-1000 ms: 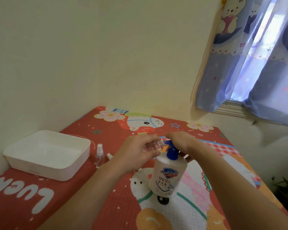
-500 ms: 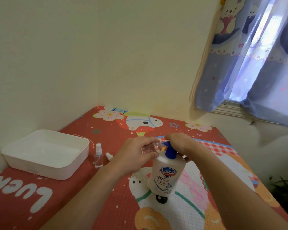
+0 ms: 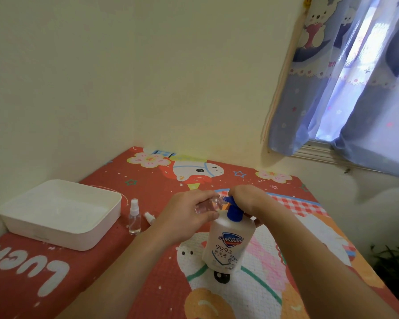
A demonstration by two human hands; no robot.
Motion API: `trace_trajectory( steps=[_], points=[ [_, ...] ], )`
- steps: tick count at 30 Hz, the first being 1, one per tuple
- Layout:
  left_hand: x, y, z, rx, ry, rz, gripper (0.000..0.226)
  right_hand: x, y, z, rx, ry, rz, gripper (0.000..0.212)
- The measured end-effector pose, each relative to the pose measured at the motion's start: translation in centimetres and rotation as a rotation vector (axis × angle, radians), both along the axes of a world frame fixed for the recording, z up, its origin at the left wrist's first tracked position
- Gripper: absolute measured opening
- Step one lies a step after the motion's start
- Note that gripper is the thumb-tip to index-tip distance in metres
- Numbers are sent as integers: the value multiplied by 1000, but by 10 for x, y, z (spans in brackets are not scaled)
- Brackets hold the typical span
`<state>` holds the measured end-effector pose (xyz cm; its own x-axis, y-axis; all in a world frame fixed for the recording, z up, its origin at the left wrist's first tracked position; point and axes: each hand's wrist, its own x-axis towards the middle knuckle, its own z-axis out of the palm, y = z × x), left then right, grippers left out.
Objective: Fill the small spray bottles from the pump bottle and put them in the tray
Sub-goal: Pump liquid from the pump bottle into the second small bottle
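Under the hands lies a red cloth [image 3: 129, 261] printed with white cartoon animals, pink and yellow flowers, small blue and green stars, a red-and-white check patch and white letters. Between the hands stands a white pump bottle [image 3: 228, 245] with a blue pump head [image 3: 233, 210] and a blue, red and white shield label. The left hand [image 3: 187, 217] grips a clear small bottle [image 3: 207, 206]. Left of the hands are 1 clear spray bottle [image 3: 134, 218] with a white cap and a plain white tray [image 3: 62, 233]. Above the right hand [image 3: 247, 199], pale blue curtains [image 3: 355, 88] carry bear prints. The wall [image 3: 148, 77] is cream.
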<state>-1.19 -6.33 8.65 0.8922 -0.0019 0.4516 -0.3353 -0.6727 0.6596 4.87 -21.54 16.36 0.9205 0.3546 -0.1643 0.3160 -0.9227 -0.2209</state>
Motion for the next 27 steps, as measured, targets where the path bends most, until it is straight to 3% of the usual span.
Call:
trace_trajectory(
  steps=[8,12,16,21,27],
  points=[
    [0,-1,-3,-9,21,4,40,-6,-1,7,-12,18,37,10],
    [-1,-2,-2,-16,27,-6,39,-7,-5,6,210,128,-71,13],
    [-3,-5,2,-73,27,-15,34,0,-5,2,470,289,-324,43],
    [-5,-7,1,-91,31,-17,30,1,-5,-1,567,250,-329,40],
    [-6,-7,-1,-117,36,-17,30,0,-16,-10,1033,220,-350,55]
  ],
)
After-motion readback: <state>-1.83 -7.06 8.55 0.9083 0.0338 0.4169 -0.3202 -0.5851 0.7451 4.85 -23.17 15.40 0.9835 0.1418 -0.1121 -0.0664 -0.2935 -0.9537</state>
